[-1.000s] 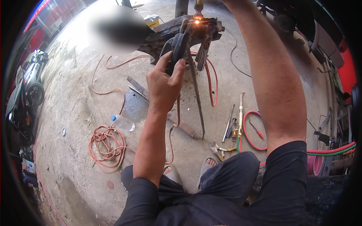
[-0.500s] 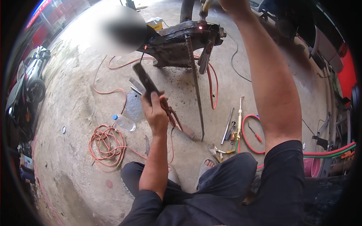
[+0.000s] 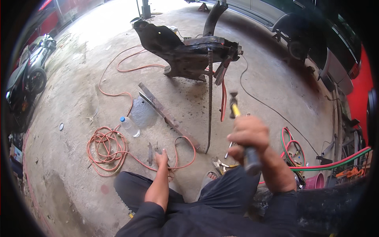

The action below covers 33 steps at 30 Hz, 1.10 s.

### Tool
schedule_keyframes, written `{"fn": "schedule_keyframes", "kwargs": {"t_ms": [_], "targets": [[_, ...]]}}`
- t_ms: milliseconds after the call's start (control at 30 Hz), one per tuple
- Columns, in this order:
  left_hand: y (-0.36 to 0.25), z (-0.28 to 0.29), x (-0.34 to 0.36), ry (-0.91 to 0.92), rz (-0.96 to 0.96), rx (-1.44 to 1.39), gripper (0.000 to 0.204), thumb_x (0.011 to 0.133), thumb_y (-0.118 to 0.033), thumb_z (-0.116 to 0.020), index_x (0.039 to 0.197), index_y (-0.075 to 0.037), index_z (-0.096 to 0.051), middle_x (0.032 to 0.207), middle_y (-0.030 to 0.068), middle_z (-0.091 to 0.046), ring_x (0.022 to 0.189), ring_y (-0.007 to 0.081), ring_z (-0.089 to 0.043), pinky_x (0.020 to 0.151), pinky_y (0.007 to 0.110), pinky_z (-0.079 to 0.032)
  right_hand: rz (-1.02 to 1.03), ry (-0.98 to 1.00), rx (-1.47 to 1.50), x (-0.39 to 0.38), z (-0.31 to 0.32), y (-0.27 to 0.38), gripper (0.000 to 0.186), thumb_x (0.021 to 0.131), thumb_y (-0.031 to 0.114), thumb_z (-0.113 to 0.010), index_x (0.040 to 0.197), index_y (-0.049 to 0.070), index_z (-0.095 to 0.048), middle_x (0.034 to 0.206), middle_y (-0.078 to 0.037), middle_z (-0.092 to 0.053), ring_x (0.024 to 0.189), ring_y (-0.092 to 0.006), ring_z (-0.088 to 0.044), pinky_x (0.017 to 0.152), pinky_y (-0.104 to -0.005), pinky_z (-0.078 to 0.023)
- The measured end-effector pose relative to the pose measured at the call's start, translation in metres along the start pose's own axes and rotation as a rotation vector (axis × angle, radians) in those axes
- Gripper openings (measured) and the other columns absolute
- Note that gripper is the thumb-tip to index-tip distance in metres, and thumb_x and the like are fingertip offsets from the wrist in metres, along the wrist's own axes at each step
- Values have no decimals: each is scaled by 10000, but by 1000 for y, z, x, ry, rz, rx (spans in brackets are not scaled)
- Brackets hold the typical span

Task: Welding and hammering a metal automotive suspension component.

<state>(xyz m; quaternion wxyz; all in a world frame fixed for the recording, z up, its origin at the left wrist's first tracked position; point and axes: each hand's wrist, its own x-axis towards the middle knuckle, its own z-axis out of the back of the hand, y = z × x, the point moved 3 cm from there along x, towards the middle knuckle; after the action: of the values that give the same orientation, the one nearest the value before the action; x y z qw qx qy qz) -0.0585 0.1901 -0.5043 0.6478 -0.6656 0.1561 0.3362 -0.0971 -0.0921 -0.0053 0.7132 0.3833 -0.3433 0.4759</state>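
Note:
My right hand (image 3: 249,136) is closed round the handle of a hammer (image 3: 235,110), dark with a yellow band, its head pointing away from me. It is held above the floor, over my right knee. My left hand (image 3: 161,158) is down by the floor near my left foot, fingers closed at a small dark object that I cannot make out. Beside it lies a flat dark metal piece (image 3: 150,154). Beyond my hands stands a dark welded metal part (image 3: 189,59), with a ribbed steel rod (image 3: 210,102) slanting from it to the floor and locking pliers (image 3: 223,71) clamped on.
A long metal bar (image 3: 169,120) lies on the concrete. Left are a water bottle (image 3: 130,126) and a coiled orange cable (image 3: 106,152). Red and green hoses (image 3: 331,167) run at right, near a pink bucket (image 3: 314,181). A motorcycle (image 3: 35,79) stands far left; vehicles (image 3: 284,19) at the back.
My right hand has come down and back from the metal part with the hammer. My left hand has dropped from mid-height to the floor. The glow on the part is gone.

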Motion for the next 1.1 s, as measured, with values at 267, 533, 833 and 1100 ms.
{"fn": "schedule_keyframes", "kwargs": {"t_ms": [267, 533, 833, 1100], "targets": [[-202, -95, -230, 922, -63, -66, 523, 1071, -388, -543, 1420, 1, -533, 1012, 138, -715, 840, 231, -709, 800, 369, -573, 134, 677, 45, -112, -122, 31, 129, 904, 273, -659, 950, 153, -650, 887, -22, -575, 869, -201, -626, 807, -365, -523], [-410, -120, -241, -4, -1354, 509, 412, 1007, -308, -661, 1385, -144, -646, 862, 150, -735, 777, 236, -713, 724, 380, -538, -437, 308, -288, -114, -91, -14, 613, 854, 165, -707, 1450, 209, -566, 1513, -158, -432, 1478, -401, -359, 1217, -523, -316], [-470, -156, -239, -449, -1691, 815, 385, 1014, -139, -579, 1398, -130, -595, 1029, 146, -673, 936, 369, -705, 766, 486, -577, -1419, 177, -114, -217, -127, -141, 801, 878, 399, -770, 1478, -25, -450, 1408, -270, -509, 1311, -434, -524, 1114, -446, -437], [-458, -154, -238, -532, -1899, 593, 402, 986, -114, -634, 1387, -143, -624, 984, 104, -663, 820, 342, -712, 667, 468, -574, -1447, 95, -189, -231, -128, -180, 430, 992, 253, -604, 1340, 7, -556, 1222, -260, -651, 1105, -453, -636, 919, -534, -514]]}}
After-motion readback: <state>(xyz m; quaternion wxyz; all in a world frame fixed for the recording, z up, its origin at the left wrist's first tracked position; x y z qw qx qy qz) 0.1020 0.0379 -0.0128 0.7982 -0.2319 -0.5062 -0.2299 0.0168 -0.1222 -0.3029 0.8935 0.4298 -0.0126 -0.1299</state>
